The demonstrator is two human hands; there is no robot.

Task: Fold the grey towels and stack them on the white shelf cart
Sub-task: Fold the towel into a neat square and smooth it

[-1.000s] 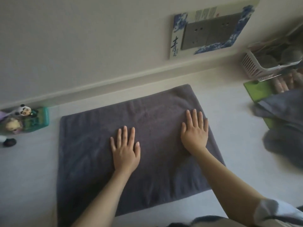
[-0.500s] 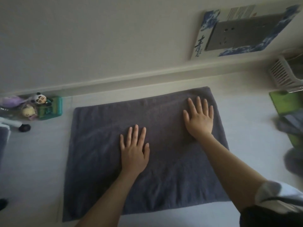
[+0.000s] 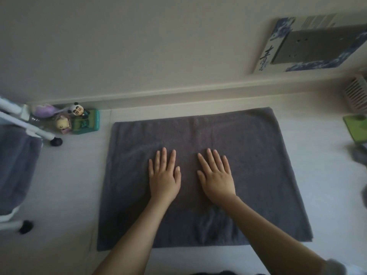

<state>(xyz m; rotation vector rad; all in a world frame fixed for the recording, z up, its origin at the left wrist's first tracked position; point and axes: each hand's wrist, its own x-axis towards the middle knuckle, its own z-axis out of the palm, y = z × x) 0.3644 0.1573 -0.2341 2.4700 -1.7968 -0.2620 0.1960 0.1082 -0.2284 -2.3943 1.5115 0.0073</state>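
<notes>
The towel (image 3: 202, 181) lies flat on the floor (image 3: 65, 185), close to the skirting along the far wall, roughly midway between the cart (image 3: 17, 165) at the left and the green thing (image 3: 356, 129) at the right. Its long axis runs left to right, nearly parallel to the wall, with the near edge towards the person; the far edge sits slightly askew, its right corner a little farther back than its left.

Both hands rest palm-down near the middle of the towel, just beside each other. The left hand (image 3: 163, 180) and the right hand (image 3: 216, 180) have straight fingers, slightly spread, pressing the cloth and gripping nothing.

What could go wrong, by my reckoning:
- Pressure at the centre only could push a ridge outward; a faint crease already shows near the wrists, and it may get folded in.
- The floor looks smooth, so a sideways sweep could drag the whole towel rather than flatten it.
- If the next fold starts from the skewed far edge, the corners may not meet and the stack on the cart would sit uneven.
- The toys (image 3: 79, 121) near the towel's far left corner could be knocked when that side is lifted.
</notes>
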